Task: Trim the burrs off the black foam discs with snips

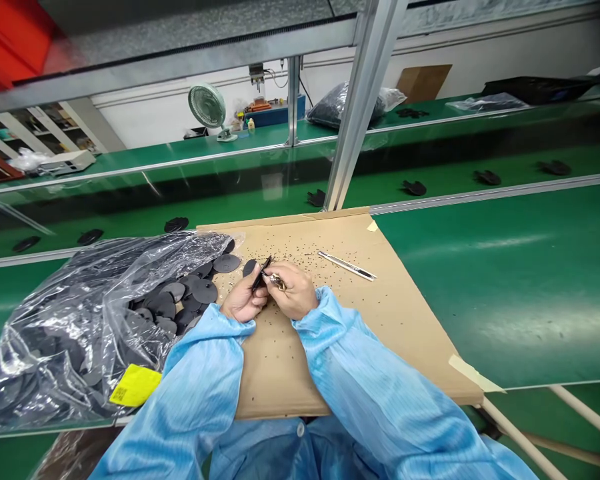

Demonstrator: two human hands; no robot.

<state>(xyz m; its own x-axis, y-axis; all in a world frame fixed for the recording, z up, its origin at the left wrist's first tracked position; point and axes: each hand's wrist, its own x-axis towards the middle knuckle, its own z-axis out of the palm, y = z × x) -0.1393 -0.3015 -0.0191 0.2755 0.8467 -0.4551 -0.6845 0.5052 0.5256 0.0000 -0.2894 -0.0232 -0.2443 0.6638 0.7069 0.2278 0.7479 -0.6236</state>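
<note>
Over matte cardboard [380, 300], left hand [245, 297] grips thin black, seemingly plastic disc [261, 273].

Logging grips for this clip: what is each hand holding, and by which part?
The left hand pinches a thin black piece by its lower part. The right hand grips a small metallic tool; which part cannot be told.

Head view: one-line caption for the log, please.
Left hand holds a thin black part and right hand a small metal tool, over speck-strewn cardboard.
</note>
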